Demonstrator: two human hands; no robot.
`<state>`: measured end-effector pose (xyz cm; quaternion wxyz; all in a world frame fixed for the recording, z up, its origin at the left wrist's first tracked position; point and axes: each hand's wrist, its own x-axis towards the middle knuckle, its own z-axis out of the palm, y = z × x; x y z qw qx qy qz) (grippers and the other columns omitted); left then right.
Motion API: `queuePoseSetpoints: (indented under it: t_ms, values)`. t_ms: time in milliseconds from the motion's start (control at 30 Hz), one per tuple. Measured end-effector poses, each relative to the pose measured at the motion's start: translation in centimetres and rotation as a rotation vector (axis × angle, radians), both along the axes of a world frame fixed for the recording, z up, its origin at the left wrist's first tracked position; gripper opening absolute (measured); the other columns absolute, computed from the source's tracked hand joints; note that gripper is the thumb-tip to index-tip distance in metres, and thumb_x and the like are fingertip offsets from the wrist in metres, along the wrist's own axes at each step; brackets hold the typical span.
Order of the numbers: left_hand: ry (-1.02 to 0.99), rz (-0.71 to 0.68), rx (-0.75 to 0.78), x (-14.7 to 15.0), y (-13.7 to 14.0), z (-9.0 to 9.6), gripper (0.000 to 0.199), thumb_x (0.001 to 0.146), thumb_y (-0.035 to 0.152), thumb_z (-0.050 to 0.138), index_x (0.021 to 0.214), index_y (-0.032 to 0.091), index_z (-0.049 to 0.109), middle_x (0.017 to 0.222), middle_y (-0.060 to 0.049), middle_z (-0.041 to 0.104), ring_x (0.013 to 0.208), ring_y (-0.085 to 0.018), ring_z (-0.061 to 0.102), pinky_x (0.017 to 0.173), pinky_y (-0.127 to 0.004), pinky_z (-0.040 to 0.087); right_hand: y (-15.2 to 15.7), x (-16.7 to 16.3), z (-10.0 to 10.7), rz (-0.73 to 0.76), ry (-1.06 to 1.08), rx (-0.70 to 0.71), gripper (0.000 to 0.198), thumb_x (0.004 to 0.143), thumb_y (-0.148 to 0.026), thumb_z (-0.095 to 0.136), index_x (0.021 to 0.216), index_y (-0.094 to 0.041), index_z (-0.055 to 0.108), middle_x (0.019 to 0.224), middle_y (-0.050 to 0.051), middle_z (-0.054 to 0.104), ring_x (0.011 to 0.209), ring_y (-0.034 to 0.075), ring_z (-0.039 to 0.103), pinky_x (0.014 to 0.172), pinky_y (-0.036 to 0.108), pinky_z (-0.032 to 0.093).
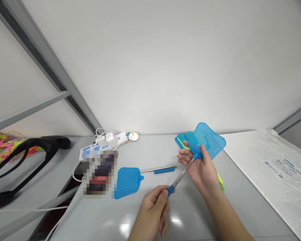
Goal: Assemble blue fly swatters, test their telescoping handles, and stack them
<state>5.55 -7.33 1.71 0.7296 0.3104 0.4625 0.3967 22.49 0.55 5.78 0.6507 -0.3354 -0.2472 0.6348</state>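
Blue plastic mesh fans out above a grey tabletop (92,217) as a telescopic fly swatter (212,142) is held aslant in two bare hands, its head up and to the right. The left hand (155,206) is closed around the blue handle, thumb laid along it; the steel rod (182,174) runs up to the right hand (203,175), whose loosely curled fingers stand apart behind the swatter's neck, the thumb in front by the mesh (how firmly they grip, one cannot tell).

Just behind the raised head, more swatter heads (185,136) lie stacked, blue with a yellow-green one among them; yellow-green and green handle ends (220,180) show beyond the right wrist. To the left lie a separate blue mesh head (127,182), a steel rod (160,168) close by its neck, and a blue sleeve (165,170) alongside the rod.

Farther out, a power strip (105,147) with white plugs sits near a round white disc (133,136) by the wall, a plastic-wrapped white panel (261,180) covers the right side, and a curved black frame (56,142) stands at far left.
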Motion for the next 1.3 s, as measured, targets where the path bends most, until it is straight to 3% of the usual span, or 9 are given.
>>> queuePoseSetpoints:
  t_ms: [400,600,700,767,833,933,967,1100,1300]
  values:
    - [-0.099,0.017,-0.056,1.4,-0.3,0.8,0.056,0.073,0.068,0.068,0.096,0.017,0.064,0.049,0.012,0.03,0.032,-0.001,0.012,0.026,-0.014,0.022,-2.0,-2.9,-0.9,-0.145,-0.17,0.052,0.041,0.094,-0.051,0.048,0.11,-0.019,0.067,0.109,0.011,0.073,0.094,0.026,0.068,0.09,0.044,0.046]
    - [-0.118,0.081,-0.02,2.8,0.9,0.7,0.054,0.079,0.064,0.064,0.108,0.019,0.06,0.052,0.011,0.031,0.035,-0.003,0.015,0.029,-0.016,0.026,-3.1,-3.5,-1.4,0.109,-0.271,0.036,0.05,0.096,-0.056,0.04,0.132,-0.024,0.055,0.125,0.009,0.066,0.093,0.021,0.067,0.085,0.037,0.05]
    - [-0.063,0.094,-0.005,4.2,1.5,0.2,0.058,0.081,0.067,0.058,0.117,0.021,0.057,0.054,0.01,0.033,0.038,-0.007,0.027,0.034,-0.019,0.031,-4.4,-4.1,-2.4,0.193,-0.382,-0.073,0.048,0.095,-0.058,0.04,0.128,-0.026,0.055,0.121,0.007,0.067,0.088,0.019,0.067,0.066,0.029,0.053]
    - [0.091,0.055,0.118,4.6,1.8,-0.2,0.051,0.087,0.063,0.052,0.116,0.021,0.06,0.06,0.005,0.046,0.049,-0.012,0.045,0.044,-0.022,0.042,-5.0,-3.6,-3.2,0.143,-0.498,-0.128,0.048,0.094,-0.06,0.039,0.12,-0.024,0.059,0.114,0.007,0.068,0.073,0.016,0.066,0.052,0.026,0.049]
    - [0.323,-0.022,0.409,4.4,2.0,-0.6,0.037,0.094,0.05,0.048,0.109,0.022,0.065,0.084,-0.005,0.061,0.078,-0.019,0.059,0.07,-0.031,0.052,-5.1,-2.0,-3.9,0.044,-0.655,-0.11,0.05,0.095,-0.059,0.039,0.118,-0.021,0.06,0.097,0.006,0.07,0.063,0.015,0.062,0.052,0.027,0.048]
    - [0.705,-0.071,0.846,3.1,2.6,-1.4,0.024,0.097,0.031,0.045,0.1,0.023,0.068,0.12,-0.009,0.06,0.116,-0.026,0.05,0.101,-0.044,0.04,-4.6,2.0,-4.1,-0.174,-0.985,-0.074,0.052,0.096,-0.055,0.037,0.129,-0.019,0.056,0.078,0.004,0.068,0.071,0.02,0.063,0.067,0.031,0.05]
    - [0.808,-0.056,0.923,2.5,2.8,-1.7,0.023,0.097,0.027,0.045,0.1,0.024,0.068,0.123,-0.009,0.058,0.12,-0.027,0.047,0.103,-0.047,0.038,-4.3,3.5,-4.1,-0.249,-1.127,-0.088,0.051,0.096,-0.054,0.039,0.132,-0.021,0.055,0.088,0.006,0.069,0.082,0.022,0.065,0.073,0.032,0.05]
    - [1.07,0.026,1.016,0.2,3.8,-2.9,0.02,0.095,0.022,0.047,0.103,0.025,0.065,0.124,-0.007,0.057,0.119,-0.028,0.045,0.1,-0.049,0.039,-2.7,8.5,-3.7,-0.362,-1.622,-0.123,0.056,0.097,-0.042,0.037,0.149,-0.019,0.035,0.131,0.013,0.058,0.115,0.028,0.057,0.089,0.036,0.045]
    - [1.242,0.12,1.035,-1.3,3.8,-4.4,0.019,0.095,0.021,0.046,0.099,0.025,0.065,0.121,-0.008,0.059,0.116,-0.03,0.045,0.094,-0.051,0.038,-0.4,10.6,-4.1,-0.144,-2.045,-0.254,0.044,0.096,-0.024,0.033,0.137,-0.019,0.049,0.111,0.012,0.063,0.094,0.026,0.062,0.071,0.033,0.043]
